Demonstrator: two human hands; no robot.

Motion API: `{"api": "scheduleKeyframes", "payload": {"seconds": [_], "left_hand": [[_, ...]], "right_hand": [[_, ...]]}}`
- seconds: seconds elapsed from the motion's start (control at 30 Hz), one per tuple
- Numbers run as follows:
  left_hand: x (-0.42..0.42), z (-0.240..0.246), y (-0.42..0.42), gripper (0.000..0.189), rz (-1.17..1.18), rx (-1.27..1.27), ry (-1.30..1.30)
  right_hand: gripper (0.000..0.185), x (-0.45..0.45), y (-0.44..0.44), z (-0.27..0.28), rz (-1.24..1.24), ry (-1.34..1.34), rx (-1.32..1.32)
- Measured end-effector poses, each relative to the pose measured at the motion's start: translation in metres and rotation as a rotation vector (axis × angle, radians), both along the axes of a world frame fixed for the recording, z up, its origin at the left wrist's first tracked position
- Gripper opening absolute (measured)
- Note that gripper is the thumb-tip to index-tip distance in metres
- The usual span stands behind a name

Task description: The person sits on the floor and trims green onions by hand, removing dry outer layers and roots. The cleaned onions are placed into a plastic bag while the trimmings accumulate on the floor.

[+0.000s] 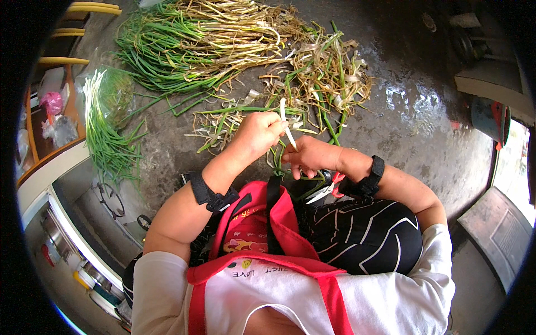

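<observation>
My left hand (261, 130) pinches a white scallion stalk (288, 123) between thumb and fingers above the floor. At the stalk's lower end, the fingers of my right hand (312, 155) close around it; the tip inside them is hidden. Green leaves (276, 161) hang below my hands. Scissors with red handles (335, 184) lie partly under my right forearm, near my knee. Beyond my hands spreads a litter of scallion trimmings (222, 130), with dry skins and roots. A large heap of scallions with brownish stems (217, 46) lies farther out.
A pile of white-stemmed scallions (98, 121) lies at the left by a clear plastic bag (119, 90). More root and leaf scraps (335, 79) are heaped toward the right. The concrete floor (402, 138) has wet patches. A bucket (488, 119) stands at the far right.
</observation>
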State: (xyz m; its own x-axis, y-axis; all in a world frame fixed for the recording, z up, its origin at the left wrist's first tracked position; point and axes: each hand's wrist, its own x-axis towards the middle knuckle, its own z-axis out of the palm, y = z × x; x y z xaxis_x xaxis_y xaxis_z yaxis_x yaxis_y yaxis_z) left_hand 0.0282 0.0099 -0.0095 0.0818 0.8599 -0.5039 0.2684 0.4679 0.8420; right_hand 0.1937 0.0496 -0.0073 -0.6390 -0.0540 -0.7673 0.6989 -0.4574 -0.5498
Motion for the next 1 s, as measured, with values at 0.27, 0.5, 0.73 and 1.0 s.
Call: {"api": "scheduleKeyframes", "payload": {"seconds": [0.27,0.5,0.73,1.0], "left_hand": [[-0.003,0.03,-0.001,0.017,-0.156,-0.079,-0.488],[-0.039,-0.012,0.013,0.02,0.223,0.086,-0.075],[-0.046,-0.016,0.009,0.028,-0.217,0.092,0.844],[-0.029,-0.012,0.01,0.053,-0.212,0.349,0.759]], "right_hand": [[0.018,0.01,0.012,-0.013,-0.398,0.081,-0.164],[0.023,0.016,0.025,-0.006,-0.656,0.288,-0.508],[0.029,0.013,0.054,0.006,-0.854,0.485,-0.479],[0.028,0.002,0.061,0.014,-0.909,0.529,-0.484]]}}
